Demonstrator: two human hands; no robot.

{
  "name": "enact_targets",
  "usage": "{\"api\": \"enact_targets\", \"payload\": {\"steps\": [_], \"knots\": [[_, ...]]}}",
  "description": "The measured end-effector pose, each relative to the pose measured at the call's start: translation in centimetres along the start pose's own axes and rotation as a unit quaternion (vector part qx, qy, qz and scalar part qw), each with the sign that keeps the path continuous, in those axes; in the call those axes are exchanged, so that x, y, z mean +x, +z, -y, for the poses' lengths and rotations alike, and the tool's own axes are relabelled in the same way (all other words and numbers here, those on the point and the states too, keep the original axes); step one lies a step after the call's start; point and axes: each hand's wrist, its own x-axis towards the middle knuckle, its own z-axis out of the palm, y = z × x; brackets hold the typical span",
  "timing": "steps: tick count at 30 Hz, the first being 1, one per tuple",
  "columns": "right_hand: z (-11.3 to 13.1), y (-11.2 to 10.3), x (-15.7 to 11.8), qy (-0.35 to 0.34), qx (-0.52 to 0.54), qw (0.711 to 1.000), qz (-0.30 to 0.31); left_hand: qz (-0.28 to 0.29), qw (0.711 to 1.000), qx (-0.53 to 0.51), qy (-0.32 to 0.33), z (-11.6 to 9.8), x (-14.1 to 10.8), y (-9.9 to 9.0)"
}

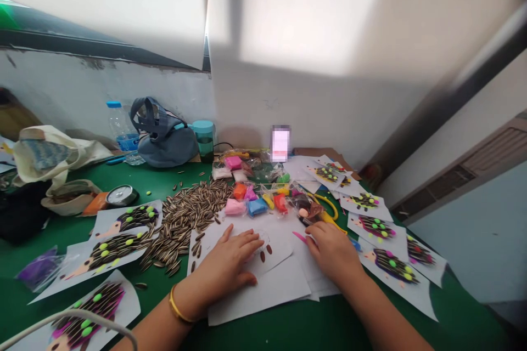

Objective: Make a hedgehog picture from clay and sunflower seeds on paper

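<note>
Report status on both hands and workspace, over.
Left hand open on white paper. Right hand at pink tool. Sunflower seeds overlapping paper's left edge.

The left hand lies spread on a white sheet with two brown ovals and a faint pencilled outline. The right hand is curled beside a pink tool; whether it grips the tool is unclear. A heap of striped seeds sits left of the sheet on the green bench. Beyond the hands are packets of coloured clay. Finished hedgehog pictures lie on both sides. A blue-grey bag stands beside a teal-lidded cup at the back, and a lit phone stands upright near the wall.
</note>
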Motion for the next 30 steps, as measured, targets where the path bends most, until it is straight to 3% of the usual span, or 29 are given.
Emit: {"api": "enact_targets", "payload": {"steps": [12, 17, 22, 30], "knots": [[1.3, 0.2, 0.9, -0.035, -0.13, 0.989, 0.059, 0.01, 1.0, -0.027, 0.006, -0.1, -0.2, -0.6], [2.7, -0.5, 2.2, -0.061, -0.03, 0.997, 0.043, 0.005, 0.999, -0.01, 0.037, -0.7, -0.6, -1.2], [4.5, 0.0, 3.3, -0.142, 0.092, 0.983, 0.066, 0.004, 0.998, 0.028, 0.053, -0.9, -0.7, -1.1], [4.9, 2.1, 2.9, -0.126, 0.135, 0.981, 0.053, 0.003, 0.997, 0.055, 0.049, -1.1, -0.7, -0.4]]}}
